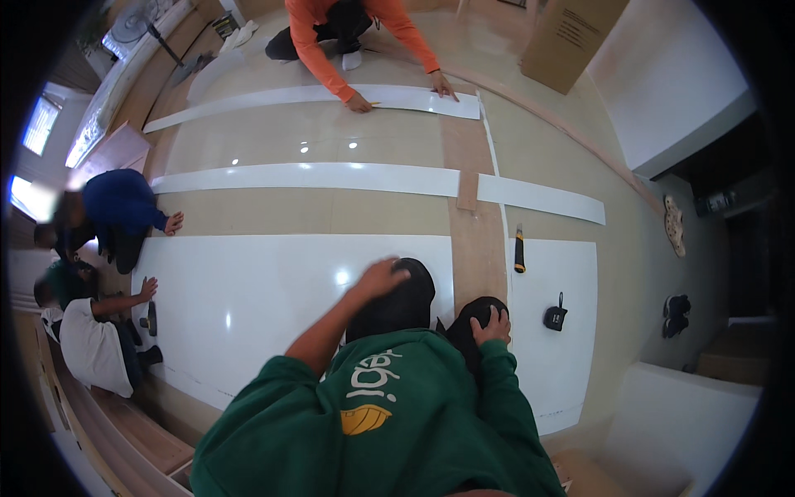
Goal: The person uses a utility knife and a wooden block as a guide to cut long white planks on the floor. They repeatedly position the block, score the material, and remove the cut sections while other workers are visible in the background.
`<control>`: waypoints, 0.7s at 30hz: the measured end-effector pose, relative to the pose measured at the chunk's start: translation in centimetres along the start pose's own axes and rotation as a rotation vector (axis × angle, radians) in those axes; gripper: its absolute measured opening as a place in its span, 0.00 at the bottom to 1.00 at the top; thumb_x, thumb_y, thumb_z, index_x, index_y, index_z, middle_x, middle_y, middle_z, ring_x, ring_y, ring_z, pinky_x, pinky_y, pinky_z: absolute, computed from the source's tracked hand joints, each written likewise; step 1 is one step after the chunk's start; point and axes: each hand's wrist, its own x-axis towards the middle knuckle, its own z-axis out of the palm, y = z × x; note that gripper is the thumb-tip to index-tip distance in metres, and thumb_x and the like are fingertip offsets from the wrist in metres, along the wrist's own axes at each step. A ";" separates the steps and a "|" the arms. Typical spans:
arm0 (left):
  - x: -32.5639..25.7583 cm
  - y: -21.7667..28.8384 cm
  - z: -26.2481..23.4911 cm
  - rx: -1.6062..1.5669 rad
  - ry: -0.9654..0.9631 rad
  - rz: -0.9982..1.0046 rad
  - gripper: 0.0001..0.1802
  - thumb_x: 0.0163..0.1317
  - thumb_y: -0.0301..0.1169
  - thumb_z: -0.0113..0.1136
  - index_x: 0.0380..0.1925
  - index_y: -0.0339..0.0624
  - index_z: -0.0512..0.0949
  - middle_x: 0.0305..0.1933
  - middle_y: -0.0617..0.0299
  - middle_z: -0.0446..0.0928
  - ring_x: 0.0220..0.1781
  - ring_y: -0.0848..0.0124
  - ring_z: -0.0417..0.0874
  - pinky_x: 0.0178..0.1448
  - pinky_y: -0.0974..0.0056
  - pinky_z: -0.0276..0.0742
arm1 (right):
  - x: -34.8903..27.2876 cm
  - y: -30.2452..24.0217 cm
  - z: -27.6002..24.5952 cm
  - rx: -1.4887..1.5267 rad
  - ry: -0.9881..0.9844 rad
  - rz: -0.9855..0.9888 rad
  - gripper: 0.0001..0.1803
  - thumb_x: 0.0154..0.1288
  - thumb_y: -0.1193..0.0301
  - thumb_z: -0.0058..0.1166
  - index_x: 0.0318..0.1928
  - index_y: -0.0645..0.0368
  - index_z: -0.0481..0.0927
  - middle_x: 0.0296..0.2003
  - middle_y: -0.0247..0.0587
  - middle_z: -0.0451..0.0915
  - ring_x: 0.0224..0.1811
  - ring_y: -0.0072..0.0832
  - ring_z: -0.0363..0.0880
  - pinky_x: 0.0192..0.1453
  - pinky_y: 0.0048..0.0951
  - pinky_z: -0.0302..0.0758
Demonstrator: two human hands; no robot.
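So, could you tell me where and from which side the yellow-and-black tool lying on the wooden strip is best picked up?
Probably by its black lower half, coming from above. The yellow-and-black tool lies flat on the wooden strip's right edge, long axis running away from the wearer, nothing touching it. Fingers could close across its narrow width from left and right.

This looks like a room in a home that is being fixed up. Big white boards [315, 298] and long white strips [306, 176] lie on the shiny floor [315, 137]. People kneel there, and a cardboard box [571, 37] stands far right.
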 end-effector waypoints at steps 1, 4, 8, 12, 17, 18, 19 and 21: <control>-1.6 0.4 2.3 -0.017 -0.002 0.077 0.33 0.62 0.53 0.61 0.59 0.41 0.76 0.58 0.45 0.78 0.56 0.52 0.80 0.64 0.52 0.72 | 0.1 -0.4 -0.1 0.008 0.000 0.014 0.43 0.57 0.45 0.61 0.71 0.45 0.65 0.73 0.49 0.57 0.74 0.51 0.55 0.69 0.64 0.61; -5.5 5.1 4.6 0.527 0.189 0.124 0.31 0.62 0.52 0.60 0.57 0.40 0.77 0.59 0.46 0.77 0.61 0.53 0.76 0.68 0.50 0.66 | -0.2 0.0 -0.3 0.011 -0.007 0.062 0.43 0.57 0.45 0.61 0.70 0.44 0.65 0.73 0.48 0.57 0.74 0.50 0.55 0.69 0.64 0.61; -4.5 4.2 4.1 0.226 0.099 -0.027 0.30 0.61 0.49 0.60 0.57 0.40 0.77 0.61 0.49 0.75 0.67 0.55 0.71 0.71 0.47 0.61 | 0.0 0.4 0.2 0.038 0.034 0.079 0.44 0.56 0.45 0.62 0.70 0.46 0.65 0.72 0.47 0.59 0.73 0.50 0.57 0.69 0.64 0.61; -4.1 3.5 4.5 0.191 0.156 -0.025 0.28 0.60 0.47 0.61 0.54 0.39 0.79 0.58 0.50 0.78 0.63 0.55 0.75 0.67 0.48 0.66 | 0.2 0.0 0.1 0.033 0.047 0.102 0.45 0.56 0.44 0.61 0.71 0.48 0.64 0.72 0.46 0.60 0.73 0.49 0.58 0.68 0.63 0.62; -4.0 3.9 4.2 0.160 0.167 -0.037 0.27 0.59 0.47 0.61 0.52 0.39 0.81 0.56 0.51 0.79 0.62 0.56 0.76 0.66 0.48 0.67 | 0.6 -0.2 0.0 0.006 0.063 0.131 0.46 0.56 0.44 0.61 0.71 0.49 0.63 0.71 0.47 0.60 0.73 0.48 0.58 0.69 0.61 0.62; -4.2 3.9 4.4 0.154 0.139 -0.046 0.27 0.59 0.47 0.61 0.52 0.40 0.80 0.57 0.51 0.78 0.62 0.56 0.76 0.66 0.49 0.67 | 0.4 0.2 0.3 0.008 0.062 0.137 0.46 0.56 0.45 0.61 0.71 0.49 0.63 0.72 0.47 0.60 0.73 0.48 0.58 0.69 0.61 0.62; -4.3 4.0 4.5 0.152 0.125 -0.059 0.27 0.59 0.47 0.61 0.53 0.40 0.80 0.57 0.51 0.78 0.63 0.56 0.75 0.67 0.49 0.66 | 0.4 0.6 0.6 0.013 0.063 0.128 0.46 0.56 0.45 0.61 0.71 0.49 0.63 0.72 0.47 0.60 0.73 0.48 0.58 0.69 0.61 0.62; -3.8 4.3 4.1 0.164 0.123 -0.079 0.27 0.60 0.47 0.61 0.53 0.41 0.80 0.59 0.51 0.77 0.63 0.56 0.75 0.68 0.49 0.65 | 1.0 0.3 0.6 0.029 0.056 0.118 0.45 0.57 0.45 0.60 0.71 0.49 0.63 0.72 0.46 0.59 0.74 0.48 0.57 0.70 0.60 0.61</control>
